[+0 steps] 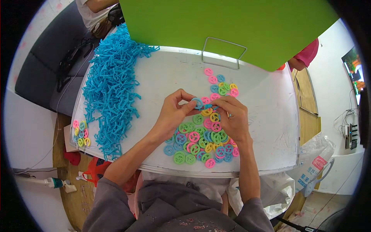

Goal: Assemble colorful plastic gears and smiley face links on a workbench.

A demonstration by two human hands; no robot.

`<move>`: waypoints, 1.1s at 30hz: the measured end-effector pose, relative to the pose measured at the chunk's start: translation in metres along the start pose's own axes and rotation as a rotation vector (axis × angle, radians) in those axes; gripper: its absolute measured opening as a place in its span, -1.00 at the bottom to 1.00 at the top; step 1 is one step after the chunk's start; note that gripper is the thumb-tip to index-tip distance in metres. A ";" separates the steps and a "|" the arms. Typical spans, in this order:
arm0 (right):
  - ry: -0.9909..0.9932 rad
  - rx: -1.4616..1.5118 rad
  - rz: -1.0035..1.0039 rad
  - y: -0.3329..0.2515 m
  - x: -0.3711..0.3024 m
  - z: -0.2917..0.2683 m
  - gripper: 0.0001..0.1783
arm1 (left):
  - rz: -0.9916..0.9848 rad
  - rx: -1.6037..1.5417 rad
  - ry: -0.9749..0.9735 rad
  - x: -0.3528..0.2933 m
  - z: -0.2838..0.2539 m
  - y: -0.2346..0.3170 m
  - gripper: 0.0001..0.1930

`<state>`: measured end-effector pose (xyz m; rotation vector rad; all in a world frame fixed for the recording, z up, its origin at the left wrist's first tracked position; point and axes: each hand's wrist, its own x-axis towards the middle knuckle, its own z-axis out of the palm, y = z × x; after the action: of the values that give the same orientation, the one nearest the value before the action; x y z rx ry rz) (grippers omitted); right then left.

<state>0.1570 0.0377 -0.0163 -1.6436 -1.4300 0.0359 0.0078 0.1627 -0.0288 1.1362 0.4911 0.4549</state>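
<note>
Over the middle of the white table (266,116), my left hand (174,111) pinches a light blue plastic wheel (197,103) between thumb and fingers. My right hand (233,116) is closed on a small blue plastic piece (208,106), whose end meets the wheel. Whether the two are joined I cannot tell. Below and beyond both hands lie many spoked wheels (194,136) in pink, green, yellow and blue, some overlapping. A large heap of thin blue plastic pieces (112,85) covers the table's left side.
A green panel (228,23) with a wire loop (224,63) stands at the table's far side. A few wheels (80,133) sit at the left corner. Other people's arms (101,4) show beyond. Plastic bags (276,193) hang near the right front edge.
</note>
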 end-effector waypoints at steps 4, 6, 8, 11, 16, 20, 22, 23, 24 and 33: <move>-0.017 -0.023 -0.019 -0.007 -0.001 0.005 -0.69 | 0.080 0.086 0.044 -0.003 0.000 -0.003 -0.96; -0.017 0.017 0.014 -0.006 -0.003 0.008 -0.70 | 0.031 0.035 0.058 -0.001 -0.002 -0.004 -0.96; -0.017 0.038 0.030 -0.006 -0.003 0.008 -0.69 | -0.018 -0.017 0.074 0.001 -0.006 -0.006 -0.95; -0.024 0.064 0.070 -0.010 -0.003 0.007 -0.70 | -0.074 -0.101 0.077 0.002 -0.007 -0.006 -0.95; -0.018 0.079 0.170 -0.011 -0.004 0.013 -0.75 | 0.242 0.209 0.127 -0.004 0.006 -0.013 -0.94; 0.047 0.266 0.389 -0.013 -0.005 0.014 -0.84 | 0.282 0.156 0.126 -0.004 0.009 -0.010 -0.93; 0.038 0.342 0.458 -0.013 -0.004 0.014 -0.86 | 0.313 0.156 0.129 -0.006 0.009 -0.010 -0.92; -0.007 0.383 0.535 -0.013 -0.004 0.011 -0.85 | 0.313 0.155 0.128 -0.006 0.010 -0.011 -0.92; -0.053 0.423 0.611 -0.012 -0.004 0.010 -0.83 | 0.302 0.148 0.125 -0.006 0.010 -0.012 -0.92; 0.021 0.466 0.634 -0.010 -0.006 0.014 -0.85 | 0.438 0.208 0.154 -0.008 0.014 -0.016 -0.91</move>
<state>0.1399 0.0400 -0.0214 -1.6171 -0.7536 0.6585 0.0116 0.1421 -0.0378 1.4226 0.4285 0.8925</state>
